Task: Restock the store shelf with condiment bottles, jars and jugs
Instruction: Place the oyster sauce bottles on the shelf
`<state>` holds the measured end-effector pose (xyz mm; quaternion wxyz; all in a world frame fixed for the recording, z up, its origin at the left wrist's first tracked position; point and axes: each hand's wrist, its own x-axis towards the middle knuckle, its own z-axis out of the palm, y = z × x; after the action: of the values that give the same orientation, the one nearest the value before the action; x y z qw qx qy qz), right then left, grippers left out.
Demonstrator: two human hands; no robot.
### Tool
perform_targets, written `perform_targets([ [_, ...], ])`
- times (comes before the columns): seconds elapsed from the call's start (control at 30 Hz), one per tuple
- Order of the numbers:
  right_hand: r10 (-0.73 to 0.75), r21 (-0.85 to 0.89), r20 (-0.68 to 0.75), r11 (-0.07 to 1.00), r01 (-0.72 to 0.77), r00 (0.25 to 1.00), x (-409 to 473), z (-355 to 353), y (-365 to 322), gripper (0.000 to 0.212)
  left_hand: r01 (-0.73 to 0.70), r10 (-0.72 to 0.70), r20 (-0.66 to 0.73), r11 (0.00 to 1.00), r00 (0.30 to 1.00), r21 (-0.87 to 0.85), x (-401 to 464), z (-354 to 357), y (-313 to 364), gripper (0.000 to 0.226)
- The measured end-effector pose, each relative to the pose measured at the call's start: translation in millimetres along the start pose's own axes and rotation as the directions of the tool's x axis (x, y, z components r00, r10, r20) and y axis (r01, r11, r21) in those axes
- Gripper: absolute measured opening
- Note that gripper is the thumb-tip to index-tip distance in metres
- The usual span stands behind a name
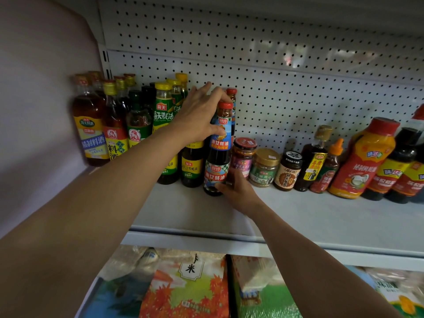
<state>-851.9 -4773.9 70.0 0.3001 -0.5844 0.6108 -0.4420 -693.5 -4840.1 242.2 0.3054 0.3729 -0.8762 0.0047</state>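
My left hand (197,118) is closed around a dark oyster sauce bottle with a red cap and blue label (222,127), held up in front of the pegboard. Directly below it stands a second dark bottle with a checkered blue label (215,174) on the white shelf (298,216). My right hand (239,191) grips this lower bottle at its base from the right. I cannot tell whether the two bottles touch. Another red cap (231,91) shows just behind the raised bottle.
Tall cooking wine and sauce bottles (114,125) crowd the shelf's left end. Small jars (263,167) and red and dark bottles (364,161) line the back to the right. The perforated back panel (286,92) rises behind. Rice bags (188,290) fill the shelf below.
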Motion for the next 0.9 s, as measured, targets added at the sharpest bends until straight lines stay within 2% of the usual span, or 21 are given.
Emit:
perform_targets([
  [0.33,0.003,0.007,-0.016,1.0,-0.003,1.0,1,1,0,0.053,-0.018,0.018,-0.035,1.0,0.999,-0.014,-9,-3,9,0.069],
  [0.6,0.052,-0.077,-0.057,0.995,-0.056,0.997,1,3,-2,0.05,0.009,-0.01,-0.068,1.0,0.998,-0.016,-20,-6,18,0.072],
  [0.8,0.036,-0.193,-0.086,0.98,-0.052,0.996,-4,-1,-2,0.047,-0.03,0.044,-0.159,0.996,0.986,0.09,-20,5,11,0.074],
  [0.9,0.037,-0.189,-0.101,0.98,-0.056,0.994,-9,-5,-4,0.053,-0.031,0.058,-0.173,0.987,0.983,0.156,-19,12,5,0.08],
])
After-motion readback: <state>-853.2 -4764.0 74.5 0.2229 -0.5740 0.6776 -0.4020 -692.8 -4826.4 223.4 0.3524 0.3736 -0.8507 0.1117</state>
